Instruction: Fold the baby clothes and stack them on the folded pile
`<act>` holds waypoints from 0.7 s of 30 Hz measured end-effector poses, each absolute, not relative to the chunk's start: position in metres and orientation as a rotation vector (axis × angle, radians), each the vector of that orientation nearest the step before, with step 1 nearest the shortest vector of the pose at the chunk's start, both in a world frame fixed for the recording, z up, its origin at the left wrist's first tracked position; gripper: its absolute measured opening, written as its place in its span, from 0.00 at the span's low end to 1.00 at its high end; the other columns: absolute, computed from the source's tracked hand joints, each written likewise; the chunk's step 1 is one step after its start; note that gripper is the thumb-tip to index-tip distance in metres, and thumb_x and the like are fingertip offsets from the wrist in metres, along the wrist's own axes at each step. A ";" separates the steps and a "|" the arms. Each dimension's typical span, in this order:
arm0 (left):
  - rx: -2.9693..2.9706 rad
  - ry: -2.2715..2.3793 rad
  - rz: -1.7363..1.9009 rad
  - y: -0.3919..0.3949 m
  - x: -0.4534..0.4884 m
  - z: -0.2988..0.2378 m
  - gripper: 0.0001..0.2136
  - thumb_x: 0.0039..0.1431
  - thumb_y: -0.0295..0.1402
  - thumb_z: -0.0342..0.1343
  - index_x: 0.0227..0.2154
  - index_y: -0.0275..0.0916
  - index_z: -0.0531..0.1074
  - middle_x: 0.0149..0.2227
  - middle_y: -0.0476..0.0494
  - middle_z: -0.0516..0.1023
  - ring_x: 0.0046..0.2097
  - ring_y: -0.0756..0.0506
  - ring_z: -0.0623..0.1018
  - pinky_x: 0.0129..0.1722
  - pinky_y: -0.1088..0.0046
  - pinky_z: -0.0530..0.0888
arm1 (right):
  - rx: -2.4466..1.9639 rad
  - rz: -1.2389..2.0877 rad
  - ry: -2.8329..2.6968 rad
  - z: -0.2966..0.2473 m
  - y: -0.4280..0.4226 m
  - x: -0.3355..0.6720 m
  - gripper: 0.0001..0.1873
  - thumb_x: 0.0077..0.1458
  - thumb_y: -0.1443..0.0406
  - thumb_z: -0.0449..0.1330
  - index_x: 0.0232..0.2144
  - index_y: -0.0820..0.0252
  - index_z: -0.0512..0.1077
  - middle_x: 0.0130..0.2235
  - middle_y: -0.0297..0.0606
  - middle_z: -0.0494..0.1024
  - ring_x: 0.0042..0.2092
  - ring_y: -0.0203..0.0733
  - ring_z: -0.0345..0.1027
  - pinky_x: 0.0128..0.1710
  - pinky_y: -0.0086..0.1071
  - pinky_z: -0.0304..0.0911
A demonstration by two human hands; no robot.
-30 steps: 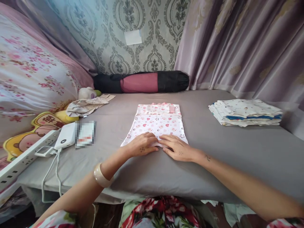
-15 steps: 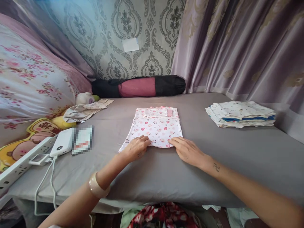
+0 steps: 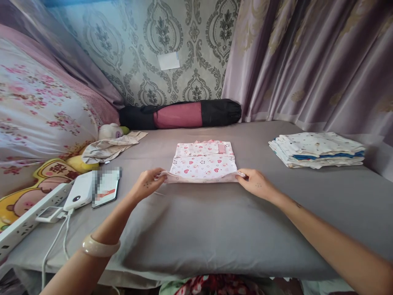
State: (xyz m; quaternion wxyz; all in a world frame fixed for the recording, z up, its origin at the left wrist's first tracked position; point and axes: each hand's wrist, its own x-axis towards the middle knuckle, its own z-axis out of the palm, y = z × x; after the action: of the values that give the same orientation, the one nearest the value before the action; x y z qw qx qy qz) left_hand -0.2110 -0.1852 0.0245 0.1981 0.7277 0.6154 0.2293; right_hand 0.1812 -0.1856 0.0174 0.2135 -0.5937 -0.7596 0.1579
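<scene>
A white garment with pink hearts and small prints lies in front of me, its far part folded over and showing a pink patch and a ruffle. My left hand pinches the near left corner. At the near right corner, my right hand grips the same cloth between thumb and fingers. Between both hands the near edge is lifted and curls over, with a paler underside facing me. A bangle sits on my left forearm.
Folded clothes are stacked at the right on the grey sheet. At the left lie a phone, a white power bank, a power strip and a crumpled cloth. A black and pink rolled bag lies along the wall.
Both hands have moved apart to the garment's near corners and now grip them. The near edge, flat before, is raised and turned up.
</scene>
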 end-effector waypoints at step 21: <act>1.722 2.245 0.962 -0.046 -0.143 0.003 0.12 0.66 0.31 0.39 0.45 0.40 0.65 0.43 0.36 0.77 0.48 0.38 0.76 0.42 0.66 0.69 | -2.207 0.150 -1.774 0.010 -0.062 0.138 0.18 0.69 0.61 0.42 0.51 0.62 0.66 0.47 0.50 0.76 0.48 0.49 0.71 0.41 0.36 0.60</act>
State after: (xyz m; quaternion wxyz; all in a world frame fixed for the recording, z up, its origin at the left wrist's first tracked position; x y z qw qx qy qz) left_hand -0.1434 -0.0461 0.0031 0.0767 0.5746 0.7490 0.3209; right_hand 0.1383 -0.0624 0.0096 0.1525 -0.7691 -0.6184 0.0522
